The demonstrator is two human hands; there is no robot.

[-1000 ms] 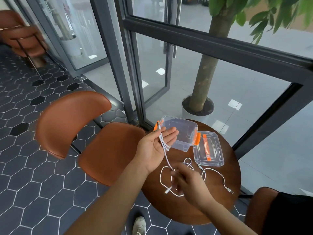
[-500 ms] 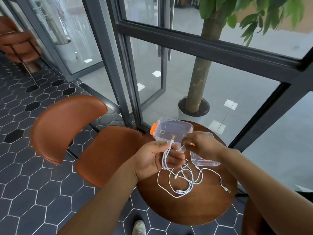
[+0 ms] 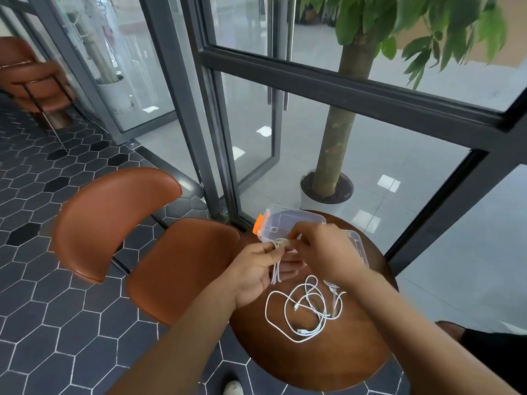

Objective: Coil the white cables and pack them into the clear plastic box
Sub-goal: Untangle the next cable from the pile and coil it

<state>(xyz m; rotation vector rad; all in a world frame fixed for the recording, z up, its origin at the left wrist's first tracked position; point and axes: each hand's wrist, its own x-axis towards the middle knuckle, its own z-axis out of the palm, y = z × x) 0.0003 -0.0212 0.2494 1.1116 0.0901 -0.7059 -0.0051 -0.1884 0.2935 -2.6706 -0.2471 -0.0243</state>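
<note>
At the table's (image 3: 328, 363) far edge, the left hand (image 3: 258, 269) grips a bundled white cable (image 3: 277, 273), fingers curled around it. The right hand (image 3: 322, 252) has shifted left since half a second ago, now pinching the bundle's top. Loose cables (image 3: 306, 312) lie mid-table, unmoved. The clear box (image 3: 281, 223) sits behind the hands, lid (image 3: 360, 246) beside it. No readable writing.

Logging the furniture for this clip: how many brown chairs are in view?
3, perhaps. One brown chair stands left of the round table; another is far back at upper left; a brown seat edge at the right, mostly hidden, may be a third.
</note>
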